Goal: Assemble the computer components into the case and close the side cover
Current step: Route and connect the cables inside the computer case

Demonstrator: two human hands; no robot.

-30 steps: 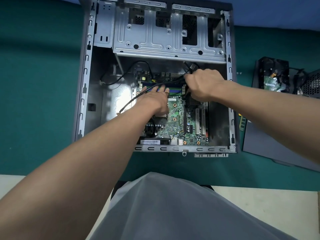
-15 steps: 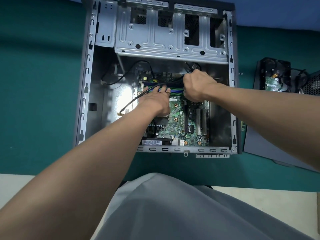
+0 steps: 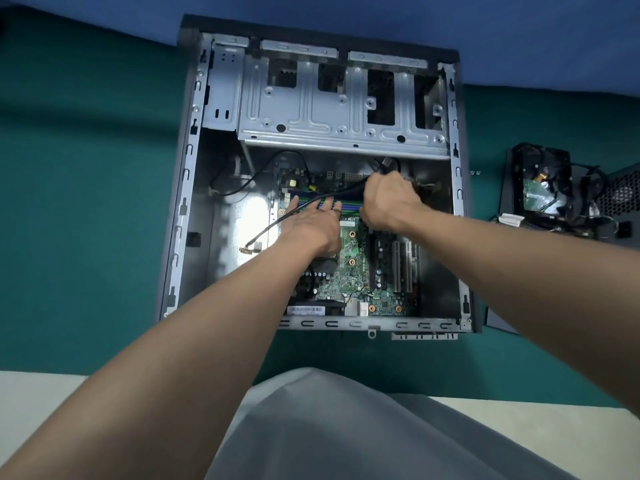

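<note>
The case [image 3: 187,202] lies open on the desk [image 3: 86,202], with the motherboard [image 3: 356,271] already seated inside. The right hand [image 3: 388,199] has its grip closed round a black cable [image 3: 348,188] near the board's far edge. The left hand [image 3: 311,226] lies flat, fingers straight on the memory slots [image 3: 349,206], holding nothing. I'd call it early to midway: the drive bays [image 3: 339,109] look bare, a drive [image 3: 540,188] waits well off to the right, and the cover isn't on.

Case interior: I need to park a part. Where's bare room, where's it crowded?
Free: case floor between left wall and motherboard, bar a loose connector; green mat left of the case. Crowded: motherboard top, where left hand presses, right hand grips black cable.
</note>
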